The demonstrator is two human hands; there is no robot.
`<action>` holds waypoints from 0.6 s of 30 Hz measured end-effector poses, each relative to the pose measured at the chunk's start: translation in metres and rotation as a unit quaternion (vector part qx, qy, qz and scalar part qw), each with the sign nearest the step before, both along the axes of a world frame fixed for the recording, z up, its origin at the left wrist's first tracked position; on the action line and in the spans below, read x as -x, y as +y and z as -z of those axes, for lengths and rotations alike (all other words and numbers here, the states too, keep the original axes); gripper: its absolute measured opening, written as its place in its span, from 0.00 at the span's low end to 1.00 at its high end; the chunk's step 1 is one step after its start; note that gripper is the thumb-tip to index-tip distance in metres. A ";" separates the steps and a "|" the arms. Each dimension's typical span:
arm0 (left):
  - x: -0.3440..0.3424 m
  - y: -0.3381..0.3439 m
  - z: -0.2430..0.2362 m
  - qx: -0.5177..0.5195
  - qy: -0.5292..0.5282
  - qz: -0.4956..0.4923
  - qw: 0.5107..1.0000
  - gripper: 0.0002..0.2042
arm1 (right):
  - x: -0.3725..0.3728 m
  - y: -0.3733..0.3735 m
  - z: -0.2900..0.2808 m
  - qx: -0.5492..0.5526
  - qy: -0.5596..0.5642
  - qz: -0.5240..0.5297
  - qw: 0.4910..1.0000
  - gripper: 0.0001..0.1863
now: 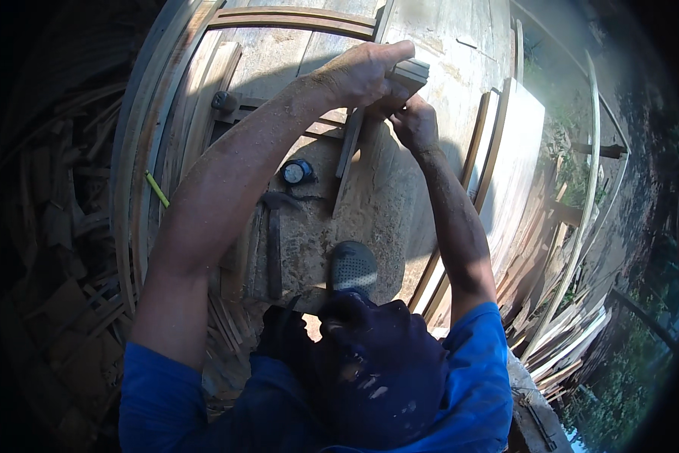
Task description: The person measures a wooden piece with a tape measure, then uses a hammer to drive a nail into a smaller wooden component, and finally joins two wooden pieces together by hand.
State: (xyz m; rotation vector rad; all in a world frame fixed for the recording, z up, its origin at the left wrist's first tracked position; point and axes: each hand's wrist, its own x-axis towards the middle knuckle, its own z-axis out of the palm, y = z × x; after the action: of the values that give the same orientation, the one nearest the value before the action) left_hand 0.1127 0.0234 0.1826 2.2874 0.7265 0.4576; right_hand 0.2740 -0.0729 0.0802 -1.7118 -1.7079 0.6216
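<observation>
A short, grooved wooden block is up at the far end of my reach. My left hand is closed on it from above and left, while my right hand grips it from below and right, partly hiding it. Beneath them a dark wooden slat runs along the sawdust-covered board. A hammer lies to the left, beside a small black round object with a pale centre. A dark cylindrical object rests near crossed strips.
Long slats line the left, with a yellow strip among them and scrap wood beyond. More planks and a wood pile are on the right. My foot in a clog is below.
</observation>
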 end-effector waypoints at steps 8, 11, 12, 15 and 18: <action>-0.006 0.011 -0.009 0.000 0.029 0.001 1.000 0.23 | -0.011 0.012 0.019 -0.087 0.006 0.016 0.996 0.16; -0.008 0.012 -0.022 0.034 0.074 -0.012 0.997 0.27 | -0.012 0.016 0.014 -0.048 0.030 0.003 0.998 0.20; -0.012 0.013 -0.025 0.046 0.094 -0.020 0.994 0.28 | -0.016 0.019 0.016 -0.052 0.029 0.003 0.998 0.20; -0.017 0.018 -0.033 0.050 0.127 -0.030 0.990 0.30 | -0.023 0.027 0.025 -0.070 0.025 -0.004 0.997 0.21; -0.020 0.026 -0.034 0.044 0.117 -0.020 0.992 0.31 | -0.028 0.038 0.031 -0.051 0.060 0.000 0.997 0.22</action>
State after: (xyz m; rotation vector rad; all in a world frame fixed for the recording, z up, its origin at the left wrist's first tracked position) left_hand 0.1327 0.0496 0.2164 2.2687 0.8898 0.1725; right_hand 0.3018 -0.0352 0.0490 -1.5722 -1.6281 0.6138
